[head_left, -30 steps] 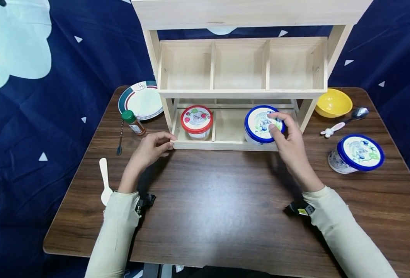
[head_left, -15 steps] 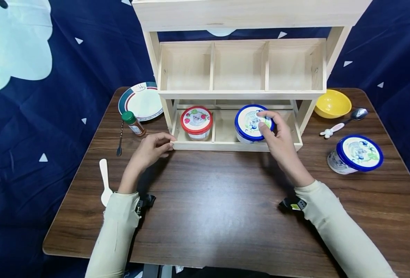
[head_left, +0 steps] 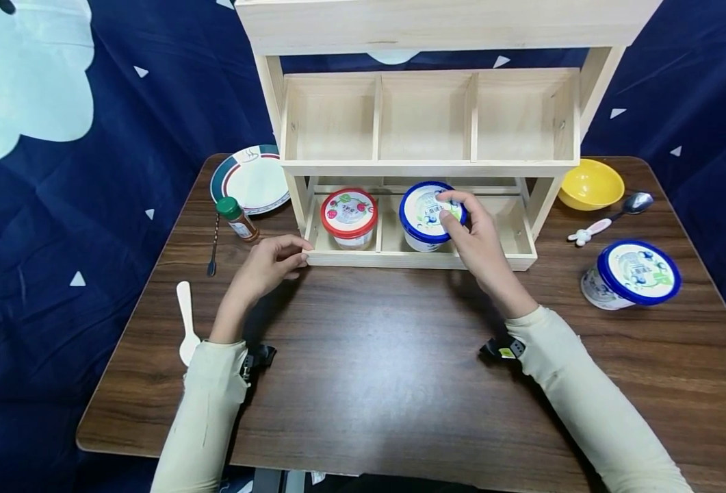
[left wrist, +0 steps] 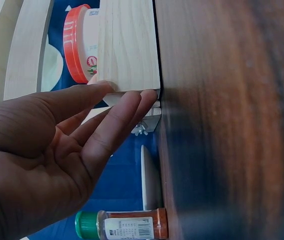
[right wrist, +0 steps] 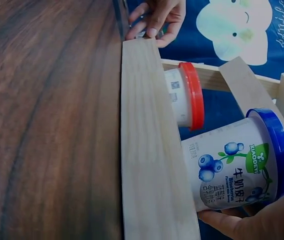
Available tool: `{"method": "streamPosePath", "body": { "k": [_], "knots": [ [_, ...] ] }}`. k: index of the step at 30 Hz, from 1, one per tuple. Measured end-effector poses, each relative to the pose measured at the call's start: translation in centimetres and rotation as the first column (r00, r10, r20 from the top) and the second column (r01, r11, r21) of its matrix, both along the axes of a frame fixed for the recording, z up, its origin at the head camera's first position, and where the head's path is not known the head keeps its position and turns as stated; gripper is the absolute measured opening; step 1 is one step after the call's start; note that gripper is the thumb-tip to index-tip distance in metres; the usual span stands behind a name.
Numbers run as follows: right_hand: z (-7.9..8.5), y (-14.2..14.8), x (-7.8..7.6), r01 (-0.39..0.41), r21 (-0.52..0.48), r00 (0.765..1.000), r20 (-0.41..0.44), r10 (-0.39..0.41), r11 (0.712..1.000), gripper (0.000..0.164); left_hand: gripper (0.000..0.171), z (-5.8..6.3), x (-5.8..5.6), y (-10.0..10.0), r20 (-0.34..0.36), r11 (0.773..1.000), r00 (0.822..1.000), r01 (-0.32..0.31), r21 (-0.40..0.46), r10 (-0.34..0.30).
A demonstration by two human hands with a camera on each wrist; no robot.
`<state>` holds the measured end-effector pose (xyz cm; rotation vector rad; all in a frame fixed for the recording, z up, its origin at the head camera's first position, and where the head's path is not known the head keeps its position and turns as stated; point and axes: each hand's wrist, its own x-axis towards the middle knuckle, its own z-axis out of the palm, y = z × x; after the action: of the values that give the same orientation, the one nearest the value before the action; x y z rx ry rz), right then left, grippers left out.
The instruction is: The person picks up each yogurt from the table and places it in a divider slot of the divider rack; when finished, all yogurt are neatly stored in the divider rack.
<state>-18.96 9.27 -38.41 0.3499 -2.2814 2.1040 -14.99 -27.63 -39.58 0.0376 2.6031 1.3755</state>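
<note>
Legibly "XIAODEYI", blue-lidded tub (right wrist: 234,165), in right grip (head_left: 478,241)

Blueberry-patterned white tub (right wrist: 227,162), blue lid (right wrist: 281,155)

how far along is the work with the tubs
Apparently done: the red-lidded tub stands left of the divider in the lower tray. In hand: a blue-lidded tub, gripped by the right hand on that divider's other side; whether it rests is unclear. Probably left: another blue-lidded tub on the table.
</note>
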Motion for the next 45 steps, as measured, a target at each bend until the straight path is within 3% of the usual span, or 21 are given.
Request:
{"method": "streamPosePath", "body": {
  "k": [22,31,34,38,41,45],
  "knots": [
    [-1.4,-1.7,-1.4,-0.024,0.020,1.000,0.015,0.024,0.999,0.032,0.020,0.0,0.2,0.0,0.001,1.000,1.000,-0.005,0.008,0.005],
    [-1.6,-2.0,-1.6,-0.067,0.145,0.997,0.044,0.061,0.987,0.031,0.020,0.0,0.1,-0.1,0.002,1.000,1.000,0.000,0.013,0.000],
    [-1.7,-1.9,-1.8,-0.081,0.247,0.997,0.000,0.084,0.966,0.032,0.020,-0.1,0.0,0.0,0.003,1.000,1.000,-0.002,0.014,0.002],
    [-1.6,-1.7,-2.1,-0.040,0.361,0.988,-0.125,0.091,0.932,0.030,0.021,0.0,-0.1,0.1,0.008,1.000,1.000,-0.004,0.011,0.004],
    [-1.5,-1.4,-2.2,0.007,0.374,0.978,-0.198,0.073,0.927,0.029,0.021,0.1,0.0,0.1,0.008,1.000,1.000,-0.006,0.010,0.006],
    [-1.2,-0.8,-2.1,0.026,0.353,0.977,-0.206,0.050,0.935,0.030,0.020,0.1,0.1,0.0,0.006,1.000,1.000,-0.009,0.006,0.009]
  ]
}}
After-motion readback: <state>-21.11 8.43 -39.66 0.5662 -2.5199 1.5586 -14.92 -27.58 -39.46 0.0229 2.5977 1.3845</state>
